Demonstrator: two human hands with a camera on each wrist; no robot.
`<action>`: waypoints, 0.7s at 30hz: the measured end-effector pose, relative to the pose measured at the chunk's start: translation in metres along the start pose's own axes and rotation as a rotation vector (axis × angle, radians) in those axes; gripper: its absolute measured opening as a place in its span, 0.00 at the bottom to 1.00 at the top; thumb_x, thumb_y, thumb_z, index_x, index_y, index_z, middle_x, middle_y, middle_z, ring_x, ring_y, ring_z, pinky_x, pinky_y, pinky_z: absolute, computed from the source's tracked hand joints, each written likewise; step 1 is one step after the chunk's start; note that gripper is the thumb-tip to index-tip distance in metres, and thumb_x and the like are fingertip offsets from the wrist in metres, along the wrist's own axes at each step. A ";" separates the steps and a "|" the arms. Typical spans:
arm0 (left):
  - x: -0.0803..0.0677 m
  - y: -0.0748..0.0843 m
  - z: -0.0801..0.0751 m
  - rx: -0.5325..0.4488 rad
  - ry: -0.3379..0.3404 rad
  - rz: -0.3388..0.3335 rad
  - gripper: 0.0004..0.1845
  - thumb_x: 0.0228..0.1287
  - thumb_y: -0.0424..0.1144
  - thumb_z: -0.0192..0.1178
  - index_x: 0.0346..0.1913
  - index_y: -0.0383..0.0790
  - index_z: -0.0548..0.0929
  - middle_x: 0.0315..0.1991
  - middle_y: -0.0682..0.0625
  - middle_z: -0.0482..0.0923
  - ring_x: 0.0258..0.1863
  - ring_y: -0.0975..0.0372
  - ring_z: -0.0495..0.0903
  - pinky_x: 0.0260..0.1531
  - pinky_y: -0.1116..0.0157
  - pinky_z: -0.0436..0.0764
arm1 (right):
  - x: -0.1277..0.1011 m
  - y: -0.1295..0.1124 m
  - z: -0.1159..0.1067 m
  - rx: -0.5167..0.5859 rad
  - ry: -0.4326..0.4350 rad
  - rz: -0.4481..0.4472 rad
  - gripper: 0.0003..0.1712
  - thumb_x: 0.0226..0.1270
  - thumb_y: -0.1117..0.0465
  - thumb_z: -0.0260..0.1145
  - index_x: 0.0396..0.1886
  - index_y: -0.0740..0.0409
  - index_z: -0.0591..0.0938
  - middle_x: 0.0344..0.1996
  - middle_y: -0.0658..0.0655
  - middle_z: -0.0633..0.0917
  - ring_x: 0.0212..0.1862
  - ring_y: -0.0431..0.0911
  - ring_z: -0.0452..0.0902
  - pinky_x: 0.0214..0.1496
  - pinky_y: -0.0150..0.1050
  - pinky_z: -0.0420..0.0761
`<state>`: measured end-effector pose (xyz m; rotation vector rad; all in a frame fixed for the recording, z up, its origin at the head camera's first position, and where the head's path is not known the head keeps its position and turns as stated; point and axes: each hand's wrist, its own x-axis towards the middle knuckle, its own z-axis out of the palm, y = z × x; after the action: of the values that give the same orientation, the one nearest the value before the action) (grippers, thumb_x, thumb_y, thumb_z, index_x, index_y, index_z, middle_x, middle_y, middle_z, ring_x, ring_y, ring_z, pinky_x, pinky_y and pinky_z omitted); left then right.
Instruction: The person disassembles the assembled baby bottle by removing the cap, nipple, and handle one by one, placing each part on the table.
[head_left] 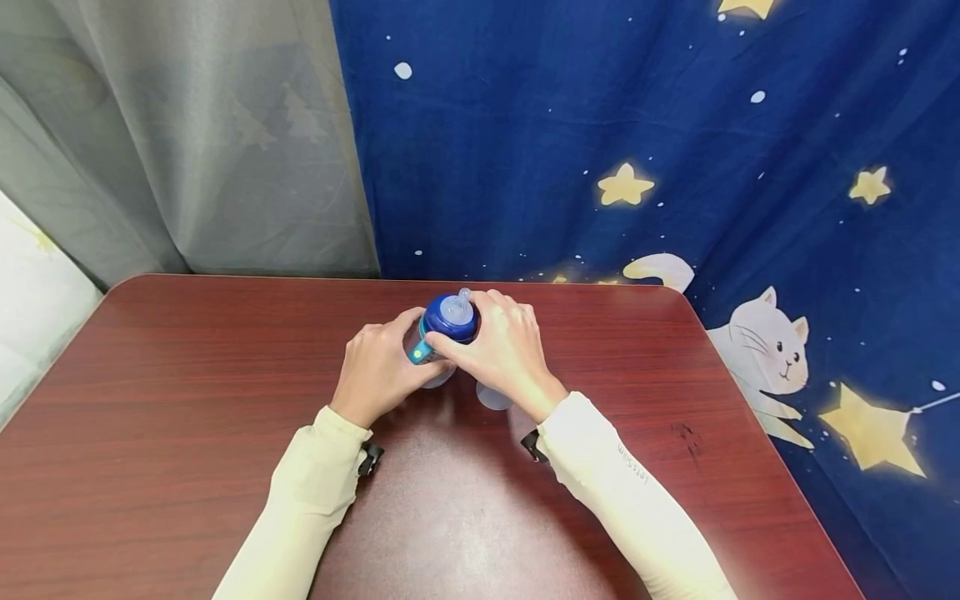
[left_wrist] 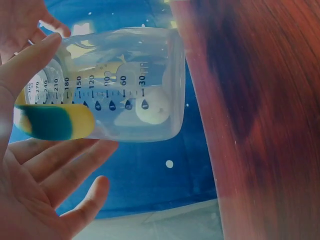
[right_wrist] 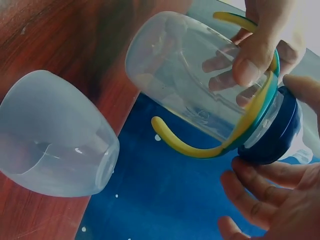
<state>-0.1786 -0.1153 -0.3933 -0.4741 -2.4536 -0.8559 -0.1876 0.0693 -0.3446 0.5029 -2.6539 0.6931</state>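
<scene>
We see the baby bottle [head_left: 442,337] upright near the far middle of the red-brown table [head_left: 187,392], held between both hands. Left hand [head_left: 378,367] grips the clear body, fingers curled round it. Right hand [head_left: 504,346] wraps its fingers on the blue collar [head_left: 450,321]. Clear cap [right_wrist: 52,142] lies on the table just beside.
</scene>
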 end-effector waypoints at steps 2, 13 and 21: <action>-0.001 0.000 -0.001 -0.022 -0.013 -0.011 0.39 0.44 0.63 0.76 0.56 0.42 0.81 0.34 0.48 0.86 0.26 0.56 0.81 0.26 0.54 0.79 | 0.000 0.000 -0.001 0.018 -0.005 -0.006 0.39 0.50 0.29 0.70 0.52 0.53 0.83 0.40 0.48 0.84 0.43 0.44 0.80 0.50 0.47 0.73; -0.002 -0.001 -0.002 -0.121 -0.067 -0.079 0.38 0.44 0.59 0.78 0.58 0.46 0.80 0.38 0.51 0.86 0.30 0.60 0.81 0.29 0.55 0.77 | 0.003 -0.002 -0.015 0.065 0.035 -0.014 0.41 0.51 0.30 0.70 0.56 0.54 0.82 0.44 0.49 0.85 0.45 0.44 0.80 0.51 0.46 0.74; -0.002 -0.004 -0.002 -0.137 -0.074 -0.112 0.39 0.44 0.57 0.79 0.59 0.45 0.79 0.42 0.50 0.86 0.35 0.58 0.83 0.34 0.53 0.79 | 0.007 -0.003 -0.029 0.108 0.116 0.031 0.38 0.53 0.29 0.69 0.52 0.52 0.83 0.43 0.48 0.83 0.45 0.44 0.77 0.52 0.49 0.74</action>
<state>-0.1782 -0.1200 -0.3957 -0.4262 -2.5188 -1.0757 -0.1854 0.0797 -0.3167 0.4374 -2.5308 0.8519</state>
